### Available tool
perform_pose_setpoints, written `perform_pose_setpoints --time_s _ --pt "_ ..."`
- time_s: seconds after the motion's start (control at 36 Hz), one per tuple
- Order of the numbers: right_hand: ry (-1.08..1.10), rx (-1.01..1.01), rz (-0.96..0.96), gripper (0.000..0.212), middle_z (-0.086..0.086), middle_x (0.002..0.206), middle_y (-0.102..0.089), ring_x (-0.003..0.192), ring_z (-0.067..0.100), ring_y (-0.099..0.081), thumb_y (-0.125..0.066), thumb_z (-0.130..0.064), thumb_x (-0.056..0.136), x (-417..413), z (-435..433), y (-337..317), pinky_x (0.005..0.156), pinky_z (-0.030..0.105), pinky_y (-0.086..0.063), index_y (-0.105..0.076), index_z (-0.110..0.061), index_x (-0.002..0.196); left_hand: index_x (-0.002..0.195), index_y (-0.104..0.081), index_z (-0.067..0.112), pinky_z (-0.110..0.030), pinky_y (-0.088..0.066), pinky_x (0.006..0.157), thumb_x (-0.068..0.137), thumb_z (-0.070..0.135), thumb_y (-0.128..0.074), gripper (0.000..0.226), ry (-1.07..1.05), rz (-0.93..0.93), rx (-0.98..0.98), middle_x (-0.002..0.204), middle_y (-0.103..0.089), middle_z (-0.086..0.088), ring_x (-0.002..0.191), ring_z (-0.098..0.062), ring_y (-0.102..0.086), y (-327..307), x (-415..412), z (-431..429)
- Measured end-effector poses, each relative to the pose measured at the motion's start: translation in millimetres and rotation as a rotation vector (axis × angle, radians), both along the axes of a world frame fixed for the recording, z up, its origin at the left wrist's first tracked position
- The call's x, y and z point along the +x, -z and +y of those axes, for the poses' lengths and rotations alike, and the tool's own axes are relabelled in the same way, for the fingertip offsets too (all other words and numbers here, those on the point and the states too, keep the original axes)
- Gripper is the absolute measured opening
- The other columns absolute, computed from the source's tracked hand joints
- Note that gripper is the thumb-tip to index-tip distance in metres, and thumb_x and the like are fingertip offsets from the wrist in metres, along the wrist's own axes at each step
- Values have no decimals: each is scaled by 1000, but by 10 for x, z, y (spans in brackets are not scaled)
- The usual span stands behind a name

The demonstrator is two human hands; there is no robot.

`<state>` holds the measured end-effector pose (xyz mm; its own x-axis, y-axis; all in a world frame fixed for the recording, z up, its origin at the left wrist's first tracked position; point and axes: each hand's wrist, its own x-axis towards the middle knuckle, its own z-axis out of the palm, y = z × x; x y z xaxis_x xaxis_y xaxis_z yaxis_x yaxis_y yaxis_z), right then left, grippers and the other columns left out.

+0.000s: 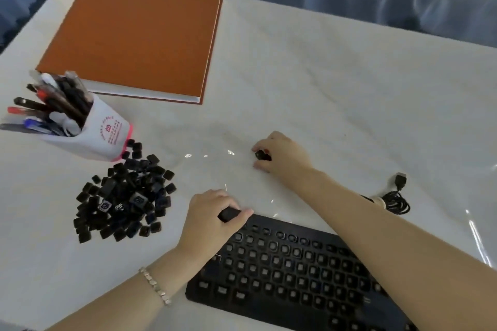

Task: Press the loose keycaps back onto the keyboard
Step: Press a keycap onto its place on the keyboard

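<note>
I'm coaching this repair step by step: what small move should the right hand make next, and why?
Probably carry the keycap pinched in the right hand over to the keyboard, whose sockets look bare, while the left hand grips its corner.

Single head camera, wide-angle, looks forward-down over table [322,75]; keyboard [295,277] close at bottom edge.

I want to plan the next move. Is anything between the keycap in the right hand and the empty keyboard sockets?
Nothing visible stands between. The right hand pinches a keycap beyond the keyboard; only bare cloth lies between. The left hand grips just its far-left corner.
</note>
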<state>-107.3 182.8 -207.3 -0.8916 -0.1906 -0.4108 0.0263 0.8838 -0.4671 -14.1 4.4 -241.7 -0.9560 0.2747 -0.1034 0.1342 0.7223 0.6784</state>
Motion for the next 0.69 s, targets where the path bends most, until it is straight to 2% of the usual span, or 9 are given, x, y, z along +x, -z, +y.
perform_pose_setpoints --time_s 0.11,0.22,0.31,0.36,0.39,0.47,0.53,0.61,0.69 --pt "-48 43 2 26 7 112 -49 101 25 -55 -63 -19 87 -61 -29 24 73 25 -38 -64 -15 112 59 -63 23 -13 -32 81 74 64 -51 45 -59 -1 51 61 -56 16 70 -3 -55 46 9 4" --pt "-26 -1 -14 19 6 104 -50 80 30 -67 -56 -9 90 -71 -79 -29 70 30 -50 -64 -9 107 56 -58 23 -26 -39 76 72 64 -52 45 -81 40 73 58 -52 16 69 -4 -54 66 28 10" --pt "55 -80 72 27 6 113 -59 91 22 -64 -50 -5 90 -70 -31 -100 73 16 -45 -64 -8 113 55 -57 21 -32 -43 75 71 66 -51 48 -95 55 84 58 -52 14 68 -6 -55 68 27 17" --pt "271 -309 83 27 5 102 -65 78 10 -64 -51 -2 88 -20 20 -183 67 4 -43 -65 -5 111 55 -58 20 -34 -45 75 70 66 -50 49 -104 57 107 58 -54 12 67 -7 -55 79 33 17" --pt "416 -502 27 26 6 94 -66 72 7 -64 -51 -1 88 23 39 -237 68 4 -46 -64 -2 110 55 -58 20 -35 -45 75 70 66 -50 49 -108 56 119 59 -55 11 67 -6 -55 87 35 14" --pt "796 -1221 -248 17 14 87 -61 76 16 -63 -48 6 91 240 44 -398 69 20 -56 -61 7 102 55 -58 21 -27 -43 71 70 65 -55 47 -112 59 138 65 -58 9 68 -7 -56 123 31 3" --pt "932 -1545 -383 15 16 83 -57 74 20 -59 -44 8 92 448 47 -457 63 23 -57 -59 9 94 56 -59 19 -28 -43 71 73 59 -66 44 -126 62 162 64 -58 7 68 -9 -57 142 26 3" --pt "1028 -1693 -460 15 14 82 -53 74 20 -56 -46 4 93 761 66 -485 54 22 -55 -60 8 91 57 -59 17 -31 -45 73 70 66 -58 51 -150 56 189 62 -58 6 68 -10 -56 101 16 28" --pt "1106 -1703 -426 13 17 91 -50 79 21 -55 -47 5 91 1080 65 -515 50 20 -53 -58 12 95 60 -61 13 -32 -46 76 77 51 -66 42 -151 35 177 65 -60 2 68 -10 -57 37 61 21"
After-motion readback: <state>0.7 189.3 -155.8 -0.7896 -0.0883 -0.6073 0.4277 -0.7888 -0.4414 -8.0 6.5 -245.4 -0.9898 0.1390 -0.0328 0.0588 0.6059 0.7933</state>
